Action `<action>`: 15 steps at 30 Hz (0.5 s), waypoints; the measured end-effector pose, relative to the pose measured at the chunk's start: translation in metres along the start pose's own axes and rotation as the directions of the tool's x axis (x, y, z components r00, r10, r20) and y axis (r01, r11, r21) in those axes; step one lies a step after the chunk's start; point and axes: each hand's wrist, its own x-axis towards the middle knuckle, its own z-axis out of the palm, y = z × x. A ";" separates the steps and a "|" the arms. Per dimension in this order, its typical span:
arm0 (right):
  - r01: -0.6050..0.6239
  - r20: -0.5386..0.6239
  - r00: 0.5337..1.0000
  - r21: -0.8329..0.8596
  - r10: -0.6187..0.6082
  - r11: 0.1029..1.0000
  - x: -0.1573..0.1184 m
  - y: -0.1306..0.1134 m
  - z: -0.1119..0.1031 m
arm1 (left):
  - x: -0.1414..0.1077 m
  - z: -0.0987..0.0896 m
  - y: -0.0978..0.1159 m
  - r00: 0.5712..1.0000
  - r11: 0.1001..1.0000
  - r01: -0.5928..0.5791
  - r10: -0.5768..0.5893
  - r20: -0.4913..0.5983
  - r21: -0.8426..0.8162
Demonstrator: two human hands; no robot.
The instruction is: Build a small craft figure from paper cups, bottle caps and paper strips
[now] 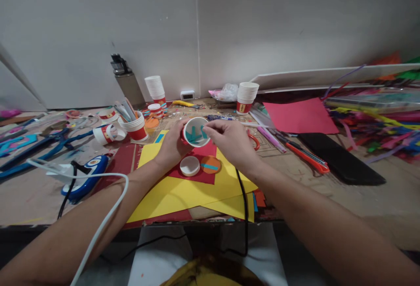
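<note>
Your left hand [173, 144] is wrapped around the left side of a paper cup [197, 120], holding it tilted above the bench [348, 209] so that its mouth faces you. Teal strips [193, 138] lie inside it. Your right hand [231, 139] has its thumb and fingers drawn narrow at the right edge of the cup's mouth; you cannot tell whether they pinch a strip, the rim or nothing.

Nearer to you, below the cup, a white round piece [190, 166] lies just beside an orange disc [214, 160] that bears a blue strip [209, 167]. Both are on a red sheet [203, 179], which rests on a yellow sheet [190, 196].

Left of your left hand stands a tool-filled cup [138, 134]. On the far right are a stack of cups [247, 97] and a pink sheet [300, 115], with a red-handled cutter [308, 158] nearer.
</note>
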 end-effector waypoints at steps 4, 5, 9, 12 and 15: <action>0.156 0.153 0.983 -0.376 -0.105 0.913 -0.006 -0.011 0.002 | 0.000 -0.003 -0.001 0.998 0.998 -0.065 0.065 0.019 -0.002; 0.161 0.176 0.980 -0.431 -0.093 0.888 -0.008 -0.013 0.003 | 0.001 -0.004 0.000 0.995 0.996 -0.093 0.093 0.018 -0.002; 0.192 0.172 0.979 -0.627 -0.106 0.755 -0.010 -0.018 0.009 | 0.001 -0.006 0.009 0.986 0.985 -0.165 0.165 0.007 0.043; 0.208 0.224 0.973 -0.711 -0.064 0.672 -0.010 -0.018 0.015 | -0.002 -0.001 0.016 0.980 0.978 -0.198 0.198 0.011 0.060; 0.149 0.233 0.972 -0.741 0.042 0.655 -0.007 -0.019 0.019 | -0.006 0.004 0.017 0.980 0.978 -0.200 0.199 0.019 0.058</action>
